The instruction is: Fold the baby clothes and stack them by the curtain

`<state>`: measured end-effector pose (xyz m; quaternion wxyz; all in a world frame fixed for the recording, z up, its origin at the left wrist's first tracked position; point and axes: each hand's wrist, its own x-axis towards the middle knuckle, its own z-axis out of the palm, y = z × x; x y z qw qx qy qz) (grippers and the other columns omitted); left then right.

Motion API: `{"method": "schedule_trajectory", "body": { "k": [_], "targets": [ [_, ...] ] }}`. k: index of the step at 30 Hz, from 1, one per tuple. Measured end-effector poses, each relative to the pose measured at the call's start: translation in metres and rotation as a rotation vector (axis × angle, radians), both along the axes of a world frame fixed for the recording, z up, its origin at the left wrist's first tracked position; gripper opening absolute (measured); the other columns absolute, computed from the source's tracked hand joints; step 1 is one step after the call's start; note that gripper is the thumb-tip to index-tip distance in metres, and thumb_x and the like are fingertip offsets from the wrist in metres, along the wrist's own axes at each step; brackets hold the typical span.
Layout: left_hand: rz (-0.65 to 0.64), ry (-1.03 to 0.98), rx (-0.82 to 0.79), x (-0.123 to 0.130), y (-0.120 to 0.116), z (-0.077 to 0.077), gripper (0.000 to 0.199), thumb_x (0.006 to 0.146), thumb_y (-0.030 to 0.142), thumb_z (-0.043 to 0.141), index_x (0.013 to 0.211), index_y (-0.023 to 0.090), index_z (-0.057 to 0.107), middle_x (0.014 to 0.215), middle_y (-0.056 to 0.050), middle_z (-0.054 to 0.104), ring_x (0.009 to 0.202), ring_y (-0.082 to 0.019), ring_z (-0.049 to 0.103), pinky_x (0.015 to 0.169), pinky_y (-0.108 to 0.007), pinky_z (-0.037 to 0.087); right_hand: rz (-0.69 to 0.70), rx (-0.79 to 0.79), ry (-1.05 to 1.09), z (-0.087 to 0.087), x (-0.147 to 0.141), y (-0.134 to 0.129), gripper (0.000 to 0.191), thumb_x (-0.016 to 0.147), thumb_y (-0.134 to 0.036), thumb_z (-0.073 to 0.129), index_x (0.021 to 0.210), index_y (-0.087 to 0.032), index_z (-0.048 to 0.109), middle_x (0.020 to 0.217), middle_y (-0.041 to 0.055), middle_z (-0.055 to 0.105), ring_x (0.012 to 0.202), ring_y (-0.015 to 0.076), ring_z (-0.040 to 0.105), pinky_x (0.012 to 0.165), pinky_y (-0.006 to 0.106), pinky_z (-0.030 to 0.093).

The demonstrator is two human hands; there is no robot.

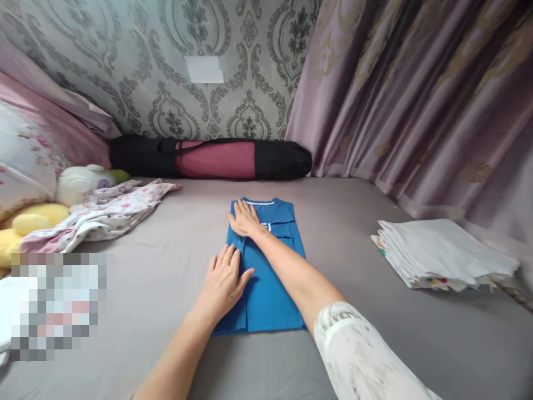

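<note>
A blue T-shirt [272, 289] lies on the grey bed sheet with its sides folded inward, its neckline at the far end. Part of a white print shows on its chest; the rest is covered. My left hand [225, 278] rests flat on the shirt's left edge, fingers stretched out. Farther up, my right hand [245, 219] presses flat near the left shoulder by the collar, its fingers spread. That forearm crosses over the middle of the shirt. Neither hand grips anything.
A stack of folded white cloths [445, 250] sits at the right. Patterned clothing [120, 214], a white plush toy [81, 183] and a yellow plush toy [35, 222] lie at the left. A long black-and-maroon bag [214, 159] lies along the wall beside purple curtains [400, 100].
</note>
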<state>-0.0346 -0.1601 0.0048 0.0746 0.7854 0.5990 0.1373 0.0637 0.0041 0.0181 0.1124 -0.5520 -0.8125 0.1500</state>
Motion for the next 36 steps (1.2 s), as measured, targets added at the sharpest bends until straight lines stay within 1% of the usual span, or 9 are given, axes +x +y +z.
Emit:
{"method": "schedule_trajectory", "body": {
  "k": [3, 7, 11, 17, 23, 26, 29, 33, 36],
  "targets": [
    [-0.01, -0.005, -0.002, 0.0, -0.001, -0.003, 0.061, 0.092, 0.057, 0.039, 0.14, 0.021, 0.047, 0.15, -0.016, 0.043, 0.144, -0.031, 0.03, 0.115, -0.052, 0.028, 0.002, 0.035, -0.002, 0.001, 0.002, -0.007, 0.069, 0.101, -0.046, 0.022, 0.152, 0.0, 0.024, 0.161, 0.0152, 0.015, 0.15, 0.0252, 0.009, 0.121, 0.042, 0.002],
    [-0.011, -0.013, -0.029, -0.001, -0.001, -0.006, 0.064, 0.09, 0.061, 0.041, 0.142, 0.024, 0.046, 0.15, -0.015, 0.044, 0.144, -0.031, 0.031, 0.115, -0.051, 0.028, 0.003, 0.003, -0.013, -0.007, 0.003, -0.017, 0.07, 0.1, -0.047, 0.025, 0.152, 0.0, 0.026, 0.161, 0.0167, 0.017, 0.149, 0.0248, 0.012, 0.121, 0.04, 0.006],
    [-0.013, -0.005, -0.059, 0.0, -0.001, -0.005, 0.067, 0.09, 0.062, 0.04, 0.143, 0.021, 0.045, 0.152, -0.016, 0.04, 0.144, -0.031, 0.03, 0.116, -0.052, 0.026, -0.015, 0.021, -0.018, -0.012, 0.001, -0.018, 0.068, 0.1, -0.045, 0.026, 0.152, -0.001, 0.026, 0.161, 0.016, 0.017, 0.149, 0.024, 0.012, 0.121, 0.039, 0.006],
    [-0.021, 0.004, -0.073, 0.0, -0.002, -0.001, 0.07, 0.091, 0.063, 0.038, 0.143, 0.017, 0.045, 0.153, -0.019, 0.038, 0.145, -0.032, 0.028, 0.116, -0.053, 0.024, 0.008, -0.032, -0.023, -0.002, 0.003, -0.017, 0.067, 0.101, -0.045, 0.023, 0.153, -0.002, 0.025, 0.161, 0.0147, 0.015, 0.15, 0.0236, 0.011, 0.121, 0.039, 0.006],
    [-0.098, 0.009, -0.055, -0.003, -0.001, -0.002, 0.076, 0.091, 0.066, 0.035, 0.15, 0.018, 0.035, 0.157, -0.016, 0.031, 0.147, -0.031, 0.022, 0.118, -0.053, 0.02, -0.026, 0.079, -0.051, 0.011, 0.042, -0.049, 0.064, 0.1, -0.039, 0.027, 0.153, -0.003, 0.024, 0.162, 0.0147, 0.013, 0.15, 0.0238, 0.007, 0.12, 0.043, 0.0],
    [-0.142, 0.025, -0.094, -0.003, 0.0, -0.001, 0.082, 0.09, 0.069, 0.034, 0.152, 0.015, 0.032, 0.158, -0.017, 0.027, 0.148, -0.032, 0.019, 0.118, -0.054, 0.018, -0.058, 0.092, -0.11, 0.009, 0.072, -0.065, 0.063, 0.1, -0.038, 0.027, 0.153, -0.005, 0.025, 0.162, 0.0134, 0.014, 0.15, 0.025, 0.007, 0.12, 0.045, 0.0],
    [-0.158, 0.043, -0.078, -0.003, 0.0, -0.002, 0.087, 0.089, 0.072, 0.033, 0.152, 0.013, 0.029, 0.158, -0.019, 0.026, 0.148, -0.033, 0.019, 0.117, -0.055, 0.019, -0.106, 0.049, -0.15, 0.002, 0.092, -0.069, 0.065, 0.101, -0.043, 0.022, 0.153, -0.005, 0.025, 0.162, 0.0131, 0.014, 0.15, 0.0257, 0.008, 0.12, 0.047, 0.002],
    [-0.171, 0.085, -0.037, -0.004, 0.0, -0.003, 0.087, 0.089, 0.073, 0.029, 0.152, 0.012, 0.028, 0.157, -0.02, 0.029, 0.147, -0.034, 0.023, 0.116, -0.057, 0.022, -0.121, -0.007, -0.171, -0.006, 0.099, -0.065, 0.068, 0.101, -0.047, 0.019, 0.153, -0.003, 0.023, 0.162, 0.0135, 0.015, 0.15, 0.0255, 0.008, 0.12, 0.046, 0.006],
    [-0.162, 0.082, -0.024, -0.004, 0.0, -0.003, 0.084, 0.091, 0.072, 0.026, 0.151, 0.014, 0.03, 0.156, -0.019, 0.031, 0.146, -0.032, 0.025, 0.116, -0.056, 0.023, -0.117, -0.001, -0.171, -0.004, 0.095, -0.066, 0.067, 0.101, -0.045, 0.019, 0.153, -0.004, 0.024, 0.162, 0.0143, 0.015, 0.15, 0.0267, 0.009, 0.12, 0.047, 0.006]
  ]
}}
